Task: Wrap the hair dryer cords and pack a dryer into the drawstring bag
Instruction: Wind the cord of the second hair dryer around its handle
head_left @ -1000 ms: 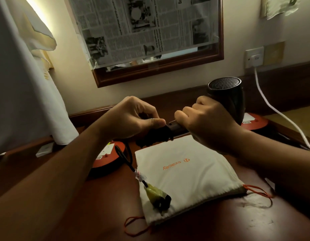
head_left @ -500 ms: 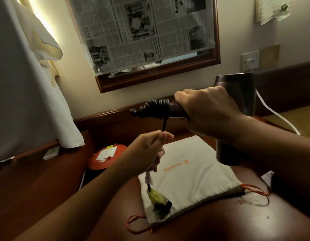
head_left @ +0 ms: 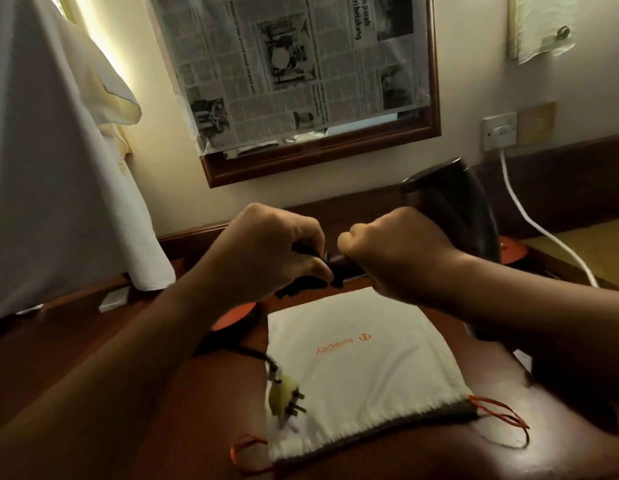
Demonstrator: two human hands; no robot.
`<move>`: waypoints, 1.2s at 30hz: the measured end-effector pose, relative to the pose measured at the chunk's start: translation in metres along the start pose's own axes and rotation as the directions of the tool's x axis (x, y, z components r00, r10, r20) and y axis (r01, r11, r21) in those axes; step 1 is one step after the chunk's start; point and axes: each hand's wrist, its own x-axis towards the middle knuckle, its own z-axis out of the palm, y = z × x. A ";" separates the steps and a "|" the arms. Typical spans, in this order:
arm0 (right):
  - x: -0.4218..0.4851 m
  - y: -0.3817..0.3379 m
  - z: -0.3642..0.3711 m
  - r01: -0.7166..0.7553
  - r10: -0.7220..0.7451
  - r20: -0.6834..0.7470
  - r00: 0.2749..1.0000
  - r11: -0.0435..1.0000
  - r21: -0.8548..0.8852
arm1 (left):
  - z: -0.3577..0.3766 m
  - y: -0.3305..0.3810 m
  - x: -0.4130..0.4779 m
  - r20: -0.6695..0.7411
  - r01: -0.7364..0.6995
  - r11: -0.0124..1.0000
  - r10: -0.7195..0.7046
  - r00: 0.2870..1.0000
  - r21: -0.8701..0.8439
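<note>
Desk, centre: blocked by the flat drawstring bag, with orange drawstring loops spilling past its near corners. The plug lies on the bag's near left corner, and its cord trails back-left.

Above the bag's back edge, the left hand pinches cord and the right hand grips the hair dryer, closing that airspace.

Back left: an orange cable reel and a hanging white cloth.

Back right corner: a white cable crosses it.

Free room: the bare strip left of the bag, and the near edge.
</note>
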 end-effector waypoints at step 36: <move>-0.029 -0.020 -0.025 0.165 -0.166 0.019 0.986 0.986 0.038 | 0.012 -0.027 -0.016 0.238 0.229 0.814 -0.116 0.964 -0.533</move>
